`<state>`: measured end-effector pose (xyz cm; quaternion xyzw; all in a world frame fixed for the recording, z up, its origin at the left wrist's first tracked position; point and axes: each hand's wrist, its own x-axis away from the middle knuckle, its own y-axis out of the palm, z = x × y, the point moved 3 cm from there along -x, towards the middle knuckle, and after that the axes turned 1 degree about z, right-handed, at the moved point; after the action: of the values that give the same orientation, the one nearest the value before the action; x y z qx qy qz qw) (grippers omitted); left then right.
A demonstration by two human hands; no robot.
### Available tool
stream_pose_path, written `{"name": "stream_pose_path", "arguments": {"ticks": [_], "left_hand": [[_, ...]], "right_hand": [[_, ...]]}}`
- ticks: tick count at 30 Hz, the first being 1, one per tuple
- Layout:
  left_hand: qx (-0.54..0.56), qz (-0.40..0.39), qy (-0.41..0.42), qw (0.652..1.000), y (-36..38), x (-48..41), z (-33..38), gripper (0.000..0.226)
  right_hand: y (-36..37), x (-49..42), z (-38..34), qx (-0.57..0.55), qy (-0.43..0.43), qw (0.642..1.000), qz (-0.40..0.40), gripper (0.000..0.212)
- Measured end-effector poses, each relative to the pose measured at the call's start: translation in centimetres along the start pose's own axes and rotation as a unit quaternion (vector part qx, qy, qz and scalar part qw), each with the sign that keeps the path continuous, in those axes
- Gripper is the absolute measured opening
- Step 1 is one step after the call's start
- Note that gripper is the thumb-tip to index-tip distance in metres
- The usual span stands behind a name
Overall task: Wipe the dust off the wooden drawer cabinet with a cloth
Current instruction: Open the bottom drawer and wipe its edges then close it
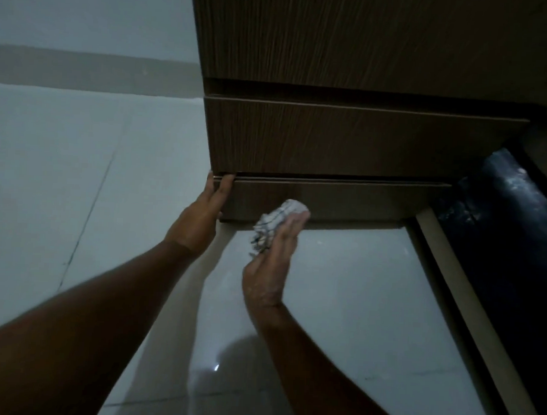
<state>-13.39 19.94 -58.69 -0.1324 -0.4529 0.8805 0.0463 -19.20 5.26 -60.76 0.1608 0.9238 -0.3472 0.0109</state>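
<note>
By the glossy floor, my left hand presses straight fingers on the cabinet, my right hand gripping the cloth.

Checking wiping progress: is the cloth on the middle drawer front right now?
No, the right hand holds the cloth against the lowest drawer front, just above the floor.

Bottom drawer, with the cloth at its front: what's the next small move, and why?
Probably sweep the cloth rightward along the bottom drawer front. The right hand holds it bunched near the left end, most of the front lies to its right, and the left hand rests on the left corner.
</note>
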Motion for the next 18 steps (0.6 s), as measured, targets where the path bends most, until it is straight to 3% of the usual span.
{"name": "stream_pose_path", "arguments": {"ticks": [2, 3, 5, 6, 10, 12, 14, 16, 18], "left_hand": [[0.013, 0.004, -0.007, 1.0, 0.0, -0.2, 0.1, 0.092], [0.014, 0.002, -0.01, 1.0, 0.1, -0.2, 0.0, 0.084], [0.012, -0.007, -0.014, 1.0, 0.0, -0.2, -0.1, 0.07], [0.004, -0.016, -0.02, 1.0, -0.1, -0.2, 0.0, 0.07], [-0.004, -0.009, -0.007, 1.0, 0.1, -0.4, 0.1, 0.072], [-0.008, -0.001, -0.007, 1.0, 0.5, -0.5, -0.5, 0.079], [-0.018, 0.005, -0.008, 1.0, 0.7, -0.5, -0.8, 0.099], [-0.009, 0.009, -0.001, 1.0, 0.8, -0.5, -0.6, 0.109], [-0.024, 0.014, -0.012, 1.0, 0.9, -0.3, -0.7, 0.108]], "right_hand": [[1.8, 0.7, -1.1, -0.03, 0.012, 0.994, -0.103, 0.077], [2.6, 0.7, -1.2, -0.009, 0.012, 0.995, -0.099, 0.067], [2.5, -0.1, -2.1, 0.106, 0.023, 0.994, -0.012, 0.048], [2.8, -0.4, -2.8, 0.164, -0.016, 0.986, 0.038, 0.052], [4.9, -0.9, -4.3, 0.193, -0.067, 0.977, 0.066, 0.056], [5.3, -1.7, -2.9, 0.054, 0.007, 0.998, 0.043, 0.074], [3.6, -2.6, -2.3, -0.054, 0.085, 0.992, 0.074, 0.087], [2.2, -3.2, -1.3, -0.106, 0.1, 0.989, -0.004, 0.09], [0.9, -4.1, 0.1, -0.178, 0.095, 0.979, -0.019, 0.092]]}}
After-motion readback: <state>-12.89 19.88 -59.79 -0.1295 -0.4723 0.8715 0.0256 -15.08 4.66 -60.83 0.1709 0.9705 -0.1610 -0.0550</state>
